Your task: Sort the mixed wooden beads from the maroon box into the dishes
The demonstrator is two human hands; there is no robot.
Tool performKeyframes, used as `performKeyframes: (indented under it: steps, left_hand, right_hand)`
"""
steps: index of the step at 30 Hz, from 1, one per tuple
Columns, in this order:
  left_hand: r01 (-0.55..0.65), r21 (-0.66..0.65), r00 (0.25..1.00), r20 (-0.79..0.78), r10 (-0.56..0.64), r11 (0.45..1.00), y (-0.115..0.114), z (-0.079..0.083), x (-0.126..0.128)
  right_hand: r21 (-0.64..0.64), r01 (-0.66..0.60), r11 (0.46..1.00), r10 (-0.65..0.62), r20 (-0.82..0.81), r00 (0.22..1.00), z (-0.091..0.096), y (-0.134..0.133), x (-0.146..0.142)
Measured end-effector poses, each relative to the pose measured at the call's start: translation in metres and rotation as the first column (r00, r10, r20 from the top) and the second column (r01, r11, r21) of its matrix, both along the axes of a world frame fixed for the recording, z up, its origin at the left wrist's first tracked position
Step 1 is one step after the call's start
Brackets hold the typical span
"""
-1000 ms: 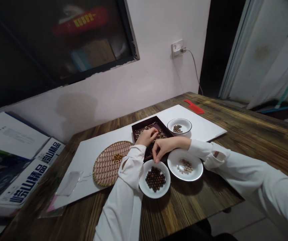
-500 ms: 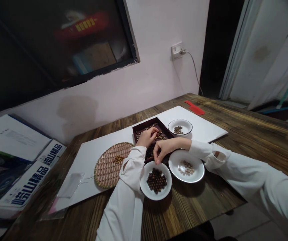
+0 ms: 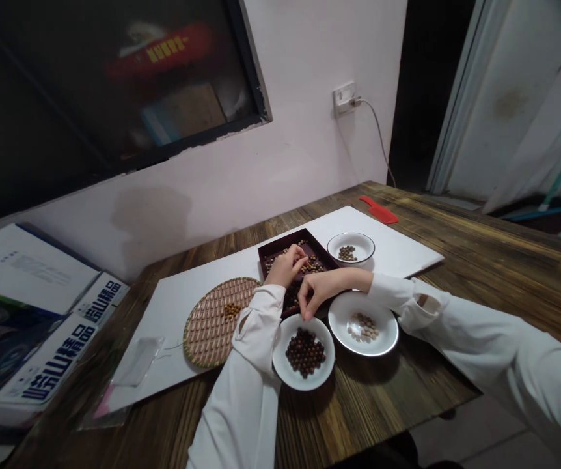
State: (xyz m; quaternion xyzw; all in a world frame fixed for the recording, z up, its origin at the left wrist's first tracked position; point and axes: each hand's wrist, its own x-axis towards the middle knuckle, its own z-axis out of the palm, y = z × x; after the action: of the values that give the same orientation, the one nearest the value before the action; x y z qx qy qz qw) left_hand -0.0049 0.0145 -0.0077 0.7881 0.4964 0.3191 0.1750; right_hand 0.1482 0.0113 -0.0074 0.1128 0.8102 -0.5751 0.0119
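My left hand [image 3: 285, 266] is over a dark red tray [image 3: 274, 246] of mixed beads, fingers curled into a pinch. Whatever lies between those fingertips is hidden. Pointing downward, my right hand [image 3: 317, 290] has thumb and fingers pressed together above the far rim of a white bowl [image 3: 284, 370] that contains dark brown beads [image 3: 304, 352]; anything in that pinch is too small to see. Beside it a second white bowl [image 3: 386, 344] contains pale beads [image 3: 363, 327], under my right wrist. Behind, a third white bowl [image 3: 366, 242] has greenish-brown beads [image 3: 347, 253].
Left of the tray lies a round woven mat [image 3: 207, 329] with yellow-brown beads [image 3: 232, 310]. A white board [image 3: 163, 296] underlies several things on the wooden table [image 3: 358, 407]. A red comb [image 3: 381, 211], a clear plastic bag [image 3: 138, 361] and printed boxes [image 3: 60, 352] lie around.
The fingers of my left hand have shifted slightly over the tray. My right hand, the bowls and the beads look the same.
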Motion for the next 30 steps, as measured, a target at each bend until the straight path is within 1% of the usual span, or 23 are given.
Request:
performKeyframes:
  steps: [6,9,14,16,18,20,23,25,30]
  left_hand:
    - [-0.002,0.008,1.000,0.006,0.002,1.000,0.0012,-0.0018,-0.0011]
    - [-0.024,0.015,1.000,0.020,0.024,1.000,0.0021,-0.0035,-0.0017]
    - [-0.114,0.026,0.991,0.076,0.112,0.993,0.0035,-0.0032,-0.0032]
    - [-0.150,0.025,0.982,0.119,0.146,0.988,0.0045,-0.0026,-0.0042]
    - [-0.209,0.029,0.965,0.168,0.202,0.977,0.0056,-0.0020,-0.0056]
    - [-0.302,0.053,0.937,0.198,0.286,0.952,0.0067,-0.0016,-0.0071]
    - [-0.426,0.091,0.895,0.185,0.405,0.900,0.0075,-0.0014,-0.0089]
    - [-0.447,0.105,0.889,0.162,0.428,0.888,0.0075,-0.0013,-0.0094]
    - [-0.431,0.103,0.896,0.164,0.412,0.896,0.0072,-0.0015,-0.0085]
  right_hand:
    - [0.001,-0.009,1.000,0.009,-0.014,1.000,-0.0011,0.0006,0.0002]
    - [0.013,-0.010,1.000,0.010,-0.017,1.000,-0.0013,0.0009,0.0004]
    - [0.013,-0.010,1.000,0.010,-0.018,1.000,-0.0020,0.0015,0.0000]
    - [0.007,-0.008,1.000,0.008,-0.019,1.000,-0.0019,0.0014,-0.0002]
    - [0.004,-0.008,1.000,0.009,-0.021,1.000,-0.0016,0.0012,-0.0003]
    - [0.004,-0.010,1.000,0.010,-0.023,1.000,-0.0013,0.0009,-0.0002]
    - [-0.002,-0.009,1.000,0.009,-0.020,1.000,-0.0009,0.0006,0.0001]
    - [-0.005,-0.007,1.000,0.007,-0.015,1.000,-0.0008,0.0005,0.0002]
    - [-0.010,-0.007,1.000,0.007,-0.011,1.000,-0.0005,0.0005,0.0001]
